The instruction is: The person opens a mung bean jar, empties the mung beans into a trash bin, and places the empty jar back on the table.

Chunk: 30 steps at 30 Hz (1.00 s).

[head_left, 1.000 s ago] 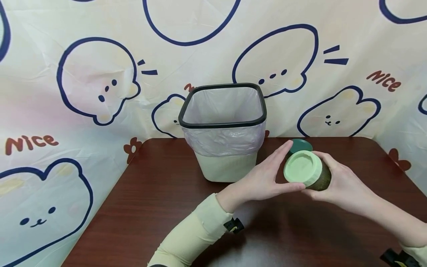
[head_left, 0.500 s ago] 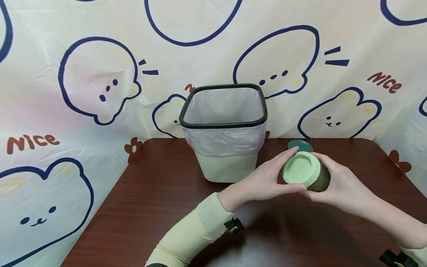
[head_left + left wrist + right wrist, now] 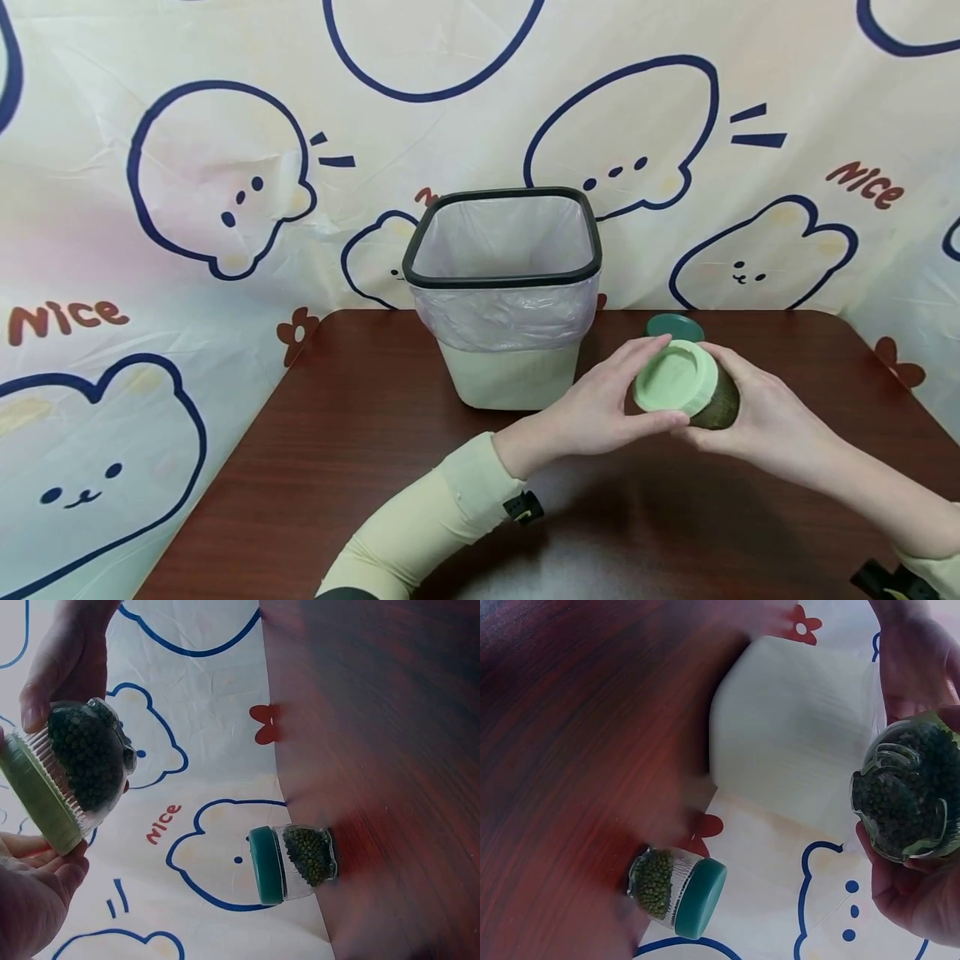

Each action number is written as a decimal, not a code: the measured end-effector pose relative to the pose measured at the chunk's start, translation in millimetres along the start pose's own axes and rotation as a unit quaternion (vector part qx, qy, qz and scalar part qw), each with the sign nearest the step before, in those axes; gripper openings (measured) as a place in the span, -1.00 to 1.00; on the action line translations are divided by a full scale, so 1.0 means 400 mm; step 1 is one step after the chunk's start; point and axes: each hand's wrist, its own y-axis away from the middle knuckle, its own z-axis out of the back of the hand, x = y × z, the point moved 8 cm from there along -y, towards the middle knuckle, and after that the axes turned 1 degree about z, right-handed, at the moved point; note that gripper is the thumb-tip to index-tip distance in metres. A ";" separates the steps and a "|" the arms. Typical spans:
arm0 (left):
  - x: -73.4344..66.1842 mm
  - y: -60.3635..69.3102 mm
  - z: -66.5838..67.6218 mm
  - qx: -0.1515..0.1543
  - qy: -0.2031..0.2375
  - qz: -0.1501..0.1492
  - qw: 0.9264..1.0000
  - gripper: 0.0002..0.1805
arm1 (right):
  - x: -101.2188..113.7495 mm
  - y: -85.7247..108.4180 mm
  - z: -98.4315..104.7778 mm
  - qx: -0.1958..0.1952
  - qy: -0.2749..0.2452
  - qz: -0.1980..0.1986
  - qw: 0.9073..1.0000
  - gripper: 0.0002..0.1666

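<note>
Both hands hold a clear jar (image 3: 90, 757) of small round green beans above the table, tilted so its light green lid (image 3: 677, 377) faces up and to the left. My right hand (image 3: 772, 408) grips the glass body from the right. The thumb and fingers of my left hand (image 3: 585, 408) span the lid's rim from the left. The jar's ridged glass base faces the camera in the right wrist view. Behind it, a second jar (image 3: 654, 881) of green beans, with a dark green lid (image 3: 675, 327), stands upright on the table; the held jar hides most of it in the head view.
A pale trash can (image 3: 517, 375) with a black rim (image 3: 502, 282) and a translucent liner bag (image 3: 510, 321) stands left of the jars, at the back of the dark wood table (image 3: 337, 450). A printed cloth (image 3: 240, 50) hangs behind the table.
My left fingers have lowered and closed in on the lid's rim. The held jar has shifted slightly left, uncovering a little more of the dark green lid behind.
</note>
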 end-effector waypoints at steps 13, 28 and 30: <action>-0.004 0.001 0.007 0.000 -0.010 0.011 1.000 -0.13 | 0.002 -0.004 -0.008 0.002 -0.010 -0.003 1.000 0.07; -0.014 0.003 0.007 -0.028 -0.013 0.024 0.999 -0.18 | 0.015 -0.006 0.000 -0.017 0.006 0.015 1.000 0.05; -0.016 0.001 0.008 -0.029 -0.010 0.023 0.999 -0.18 | 0.016 -0.006 0.003 -0.020 0.013 0.013 1.000 0.05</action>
